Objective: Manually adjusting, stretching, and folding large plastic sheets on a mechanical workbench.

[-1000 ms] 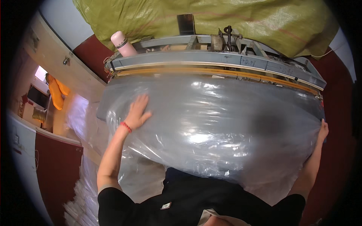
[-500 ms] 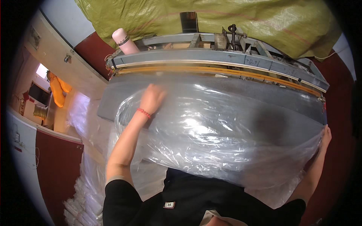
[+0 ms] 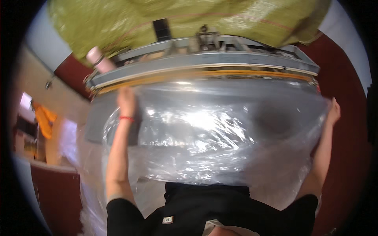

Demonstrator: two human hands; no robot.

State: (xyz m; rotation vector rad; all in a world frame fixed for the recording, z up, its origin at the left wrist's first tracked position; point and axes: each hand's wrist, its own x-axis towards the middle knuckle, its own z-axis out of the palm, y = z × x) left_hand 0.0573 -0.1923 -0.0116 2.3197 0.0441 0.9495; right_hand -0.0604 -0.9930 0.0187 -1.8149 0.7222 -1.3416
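Observation:
A wide sheet of clear plastic film lies over the grey work surface in front of me, shiny and wrinkled toward my body. My right hand is closed on the film's far right corner, just past the surface's right end. At the film's left side, my left hand is raised near the far edge, a red beaded bracelet on its wrist. It is somewhat blurred, but its fingers look closed on the film. Between both hands the film's far edge is stretched close to the orange strip.
Behind the strip runs a grey metal frame with a metal clamp. A pink bottle stands at its left end. Beyond hang a yellow-green woven sheet and a dark phone-like slab. More film hangs at lower left.
My right hand has moved up and away from me, bringing the film's right corner toward the frame. My left hand has shifted toward the film's left side. The view has also turned.

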